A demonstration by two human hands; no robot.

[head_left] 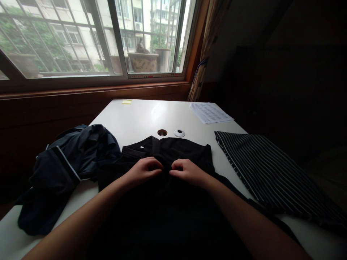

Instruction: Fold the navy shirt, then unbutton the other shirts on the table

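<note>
A black collared shirt [184,146] lies spread on the white table in front of me, with a small white label inside its collar. Just below the collar, near the shirt's middle, my left hand [146,169] has thumb and fingers closed in a pinch on the dark cloth. Facing it a short way to the right, my right hand [185,169] pinches the cloth in the same manner. Whether a button lies between the fingertips is too dark to tell. The lower part of the shirt merges with dark shadow between my forearms.
A crumpled dark blue garment with white piping [78,155] lies at left. A black striped cloth [265,162] hangs over the right edge of the white table [141,119]. Printed papers [210,112], a yellow sticky note [126,102], a cable hole [162,133] and its cover [179,133] are farther back.
</note>
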